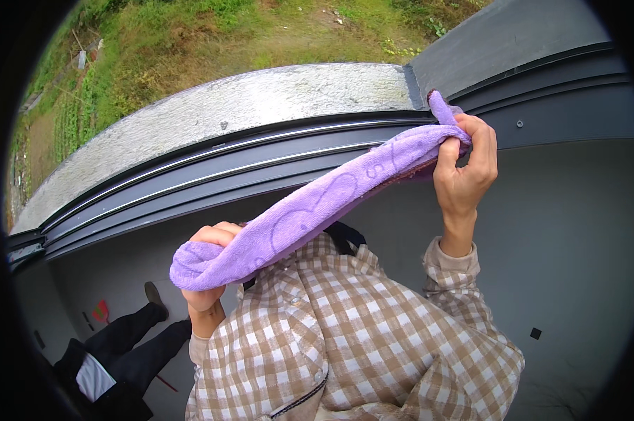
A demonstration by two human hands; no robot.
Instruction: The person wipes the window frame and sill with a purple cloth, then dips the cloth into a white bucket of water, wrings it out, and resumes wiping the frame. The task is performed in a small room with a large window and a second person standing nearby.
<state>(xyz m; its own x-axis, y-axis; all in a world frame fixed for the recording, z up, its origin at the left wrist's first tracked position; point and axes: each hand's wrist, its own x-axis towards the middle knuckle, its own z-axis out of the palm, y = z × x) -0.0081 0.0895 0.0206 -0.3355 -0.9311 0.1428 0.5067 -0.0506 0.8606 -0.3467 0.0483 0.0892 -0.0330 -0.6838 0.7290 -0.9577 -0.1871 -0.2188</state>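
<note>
A purple terry cloth towel (pixel 317 197) with a printed outline pattern and a dark edge is stretched between my two hands, slanting up to the right. My left hand (pixel 206 300) grips its lower end, where the cloth folds over and hides part of the fingers. My right hand (pixel 467 158) pinches the bunched upper end, and a rolled tip of cloth pokes up past the fingers. Just beyond the towel run the dark metal tracks of a sliding window frame (pixel 211 171); the towel overlaps them in view, and I cannot tell whether it touches them.
Outside the frame lies a rough pale ledge (pixel 243 100), with grassy ground (pixel 233 37) beyond. Another person's dark-trousered legs (pixel 132 342) are at lower left, near a red plastic object (pixel 101 311). A grey floor (pixel 564 252) extends on the right.
</note>
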